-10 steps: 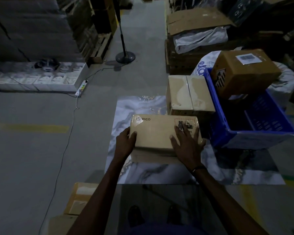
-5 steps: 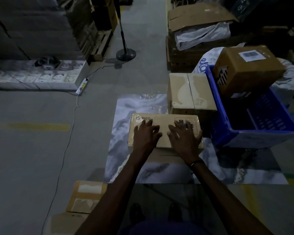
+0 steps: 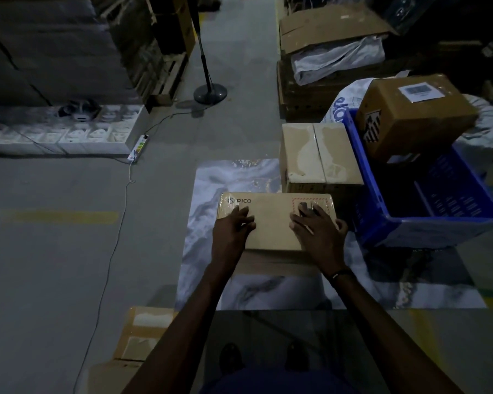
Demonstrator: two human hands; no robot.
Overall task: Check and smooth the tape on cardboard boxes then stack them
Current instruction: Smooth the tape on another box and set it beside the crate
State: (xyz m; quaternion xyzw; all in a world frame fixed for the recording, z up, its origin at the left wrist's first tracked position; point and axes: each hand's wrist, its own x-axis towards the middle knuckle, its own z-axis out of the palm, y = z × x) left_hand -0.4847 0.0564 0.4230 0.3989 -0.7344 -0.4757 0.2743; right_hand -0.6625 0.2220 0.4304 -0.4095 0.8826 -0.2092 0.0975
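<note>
The room is dark, so a lot is hard to see. A flat brown box with the word PICO on it lies on a marble mat on the floor. This box is the one to look from.

The left hand rests on top of the flat brown box, near its left end. Its fingers are straight and spread, pressing down, not gripping anything. The right hand rests on top near the right end, fingers flat too, holding nothing. It covers part of a red dotted square with a dark picture inside, so the picture cannot be made out. Shiny tape shows by the PICO word, but the hands hide much of the top.

Just behind the flat brown box, touching or nearly touching it, stands a taller taped box. Its tape is wide and shiny down the middle. To the right of the flat brown box is a blue crate. A tilted box with a white label leans on the crate's far rim. The inside of the crate is too dark to see.

Near the person's left arm, closer than the flat brown box, more brown boxes lie on the floor, partly hidden by the arm.
</note>
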